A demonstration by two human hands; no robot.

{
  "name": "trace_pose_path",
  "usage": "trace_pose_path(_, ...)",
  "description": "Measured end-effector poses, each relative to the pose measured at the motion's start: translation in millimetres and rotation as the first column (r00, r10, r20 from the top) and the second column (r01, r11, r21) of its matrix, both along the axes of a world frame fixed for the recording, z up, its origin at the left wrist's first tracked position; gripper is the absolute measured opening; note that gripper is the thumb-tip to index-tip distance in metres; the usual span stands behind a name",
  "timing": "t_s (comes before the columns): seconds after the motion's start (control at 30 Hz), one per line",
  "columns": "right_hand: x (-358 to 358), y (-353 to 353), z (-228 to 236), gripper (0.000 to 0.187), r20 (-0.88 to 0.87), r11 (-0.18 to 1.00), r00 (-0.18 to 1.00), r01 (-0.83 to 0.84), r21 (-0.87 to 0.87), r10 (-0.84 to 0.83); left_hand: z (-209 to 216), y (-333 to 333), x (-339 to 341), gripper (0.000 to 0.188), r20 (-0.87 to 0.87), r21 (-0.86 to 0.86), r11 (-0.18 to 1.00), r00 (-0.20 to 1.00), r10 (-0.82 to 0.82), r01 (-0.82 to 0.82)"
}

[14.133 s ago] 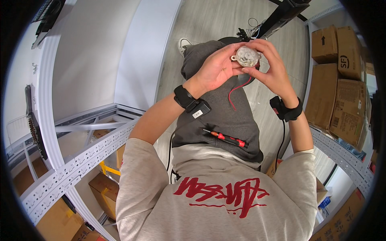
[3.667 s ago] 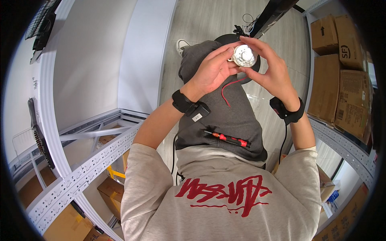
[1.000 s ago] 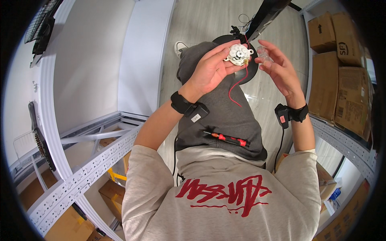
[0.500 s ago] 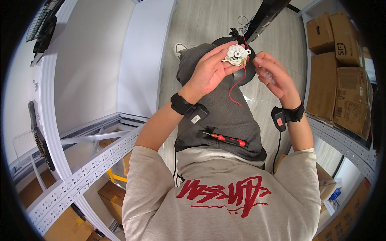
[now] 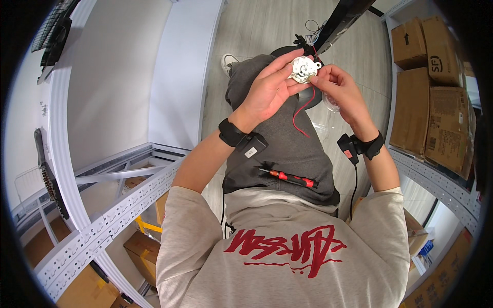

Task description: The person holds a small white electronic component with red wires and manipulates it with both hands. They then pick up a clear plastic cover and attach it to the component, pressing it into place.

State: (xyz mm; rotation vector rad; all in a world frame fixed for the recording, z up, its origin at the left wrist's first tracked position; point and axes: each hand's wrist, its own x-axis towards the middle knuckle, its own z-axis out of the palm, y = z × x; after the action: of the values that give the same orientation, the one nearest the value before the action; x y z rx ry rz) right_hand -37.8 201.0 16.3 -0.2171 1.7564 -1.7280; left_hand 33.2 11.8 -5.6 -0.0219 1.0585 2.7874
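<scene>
A white round gear mechanism (image 5: 303, 70), with a mounting ear on its right side, rests in my left hand (image 5: 270, 91). The fingers lie behind it and the thumb is at its left edge. From its lower right a thin red wire (image 5: 298, 113) hangs over my lap. My right hand (image 5: 345, 94) is closed, its thumb and index finger pinched at the mechanism's lower right edge. A clear, rounded plastic piece (image 5: 331, 103) is tucked under that hand's other fingers. A red-and-black screwdriver (image 5: 290, 178) lies across my thigh, touched by neither hand.
Beyond the hands, a black post (image 5: 339, 28) rises from a round black base, with thin wires beside it. Cardboard boxes (image 5: 412, 105) are stacked on the right-hand shelf. A perforated metal shelf frame (image 5: 110, 210) runs along my left, boxes below it.
My right hand has moved left and its thumb and index finger now meet the mechanism's edge. The mechanism has tilted slightly in my left hand. The screwdriver has not moved.
</scene>
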Motion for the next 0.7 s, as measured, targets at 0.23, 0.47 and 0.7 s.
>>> trace_pose_path(0.23,5.6,-7.2,6.4,0.017,-0.119,0.996,0.992,0.05,0.079,-0.04,-0.2,0.4,0.8,0.055,-0.033,-0.095,0.995,0.999,0.007,-0.01)
trace_pose_path(0.47,5.5,-4.9,1.2,0.016,-0.099,0.999,0.995,0.03,0.041,-0.026,0.1,1.7,0.7,0.057,-0.032,-0.112,0.993,0.999,0.021,-0.024)
trace_pose_path(0.7,5.1,-4.9,3.0,0.014,-0.078,1.0,0.997,0.0,-0.002,-0.001,-0.9,2.7,0.0,0.051,-0.032,-0.08,0.996,0.999,0.03,-0.032)
